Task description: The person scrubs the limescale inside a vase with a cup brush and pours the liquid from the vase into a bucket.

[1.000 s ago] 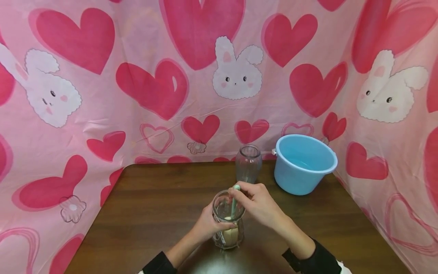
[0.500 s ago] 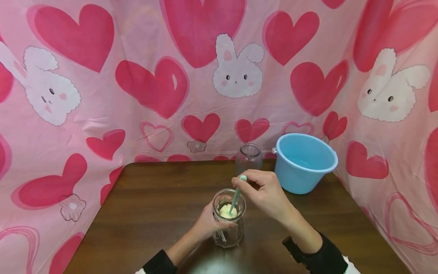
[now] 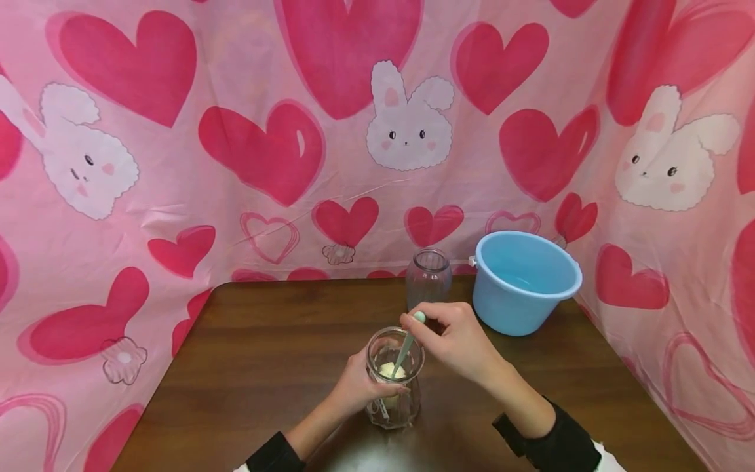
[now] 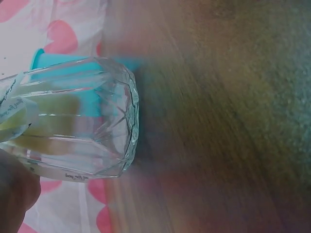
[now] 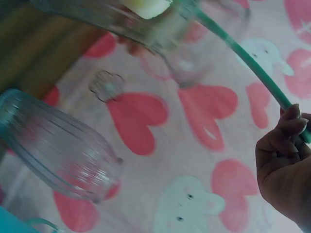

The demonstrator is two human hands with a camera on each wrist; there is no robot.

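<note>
Head view: left hand (image 3: 360, 385) gripped the jar (image 3: 402, 405) at its three o'clock; right hand (image 3: 453, 338) pinched the stick (image 3: 404, 349), slanting toward seven o'clock.

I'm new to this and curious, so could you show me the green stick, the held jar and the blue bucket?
Green stick (image 5: 253, 64), right wrist view: middle of its shaft.
Held jar (image 4: 87, 124), left wrist view: its clear side wall.
Blue bucket (image 3: 508, 307), head view: its outer wall.

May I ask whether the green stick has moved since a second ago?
Yes: the green stick has shifted right at its top, judged against the rear jar.
</note>
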